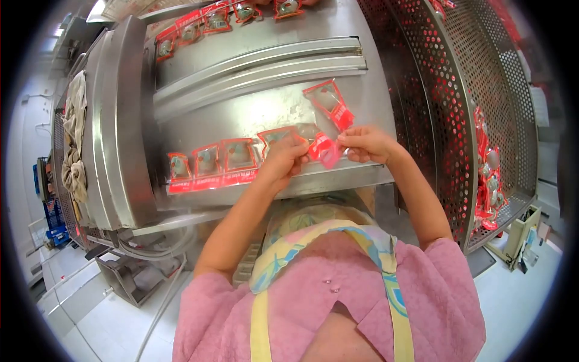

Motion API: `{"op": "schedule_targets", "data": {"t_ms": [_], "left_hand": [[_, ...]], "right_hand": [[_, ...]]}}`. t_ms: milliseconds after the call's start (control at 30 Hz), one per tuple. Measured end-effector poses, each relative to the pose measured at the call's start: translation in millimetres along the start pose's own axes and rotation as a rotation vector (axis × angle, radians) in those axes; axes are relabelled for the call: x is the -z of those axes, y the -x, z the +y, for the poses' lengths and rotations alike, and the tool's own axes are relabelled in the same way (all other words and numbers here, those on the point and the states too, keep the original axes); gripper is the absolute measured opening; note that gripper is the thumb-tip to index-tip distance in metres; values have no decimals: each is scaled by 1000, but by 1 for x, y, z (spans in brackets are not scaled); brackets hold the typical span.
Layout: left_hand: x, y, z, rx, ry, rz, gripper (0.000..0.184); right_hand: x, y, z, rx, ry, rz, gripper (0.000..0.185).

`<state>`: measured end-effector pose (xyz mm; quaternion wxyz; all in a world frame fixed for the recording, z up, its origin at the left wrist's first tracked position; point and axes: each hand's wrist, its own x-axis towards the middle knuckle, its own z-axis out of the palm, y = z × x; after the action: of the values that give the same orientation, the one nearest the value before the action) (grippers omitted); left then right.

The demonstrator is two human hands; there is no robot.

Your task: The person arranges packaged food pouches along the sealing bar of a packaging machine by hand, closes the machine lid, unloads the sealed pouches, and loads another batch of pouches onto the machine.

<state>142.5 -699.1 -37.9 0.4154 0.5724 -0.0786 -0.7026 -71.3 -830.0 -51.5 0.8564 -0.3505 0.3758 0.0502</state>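
Observation:
Both my hands are closed at the right end of a row of red-edged clear packets. My left hand (286, 159) pinches the red end of a blurred packet (322, 146). Close beside it, my right hand (369, 145) has thumb and finger pressed together at that packet's other side. Another packet (327, 99) lies slanted on the metal, its red end near my right fingers. Left of my hands, several packets (240, 155) with pale rounded contents lie side by side along the front metal strip (338, 180). One packet (274, 136) is partly covered by my left hand.
A raised metal bar (265, 69) crosses the steel table. Beyond it lies a second row of packets (216, 19), with another person's fingers (310, 2) at the top edge. Right stands a perforated metal bin (482, 66) with packets inside. A thick metal cover (123, 120) and cloth (74, 145) are left.

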Motion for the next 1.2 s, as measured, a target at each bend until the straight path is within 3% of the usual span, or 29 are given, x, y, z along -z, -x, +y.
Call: {"op": "schedule_targets", "data": {"t_ms": [200,333,433,533,633,700,800,900,1000,1200], "left_hand": [[3,-1,-7,85,-90,-113,11],[-4,3,7,54,96,-223,10],[-4,2,12,79,160,-292,11],[-6,-1,13,138,102,-235,11],[-6,-1,19,173,41,-237,14],[3,-9,21,178,-31,-283,16],[1,-5,30,-33,-347,-200,22],[2,-9,37,-324,-1229,132,31],[-8,-13,26,-553,-1445,276,47],[-18,-23,26,-304,-1676,286,60]], "right_hand": [[-15,-6,1,-167,122,55,36],[-20,5,-6,-236,130,10,35],[-17,4,11,-65,-71,-84,32],[-28,5,11,-31,-214,42,18],[-24,-1,17,7,-231,70,14],[-21,-1,11,18,-79,118,14],[-21,1,-2,80,222,255,15],[-14,-12,6,277,520,422,21],[-6,-29,16,348,661,539,25],[1,-35,24,310,744,528,25]]}}
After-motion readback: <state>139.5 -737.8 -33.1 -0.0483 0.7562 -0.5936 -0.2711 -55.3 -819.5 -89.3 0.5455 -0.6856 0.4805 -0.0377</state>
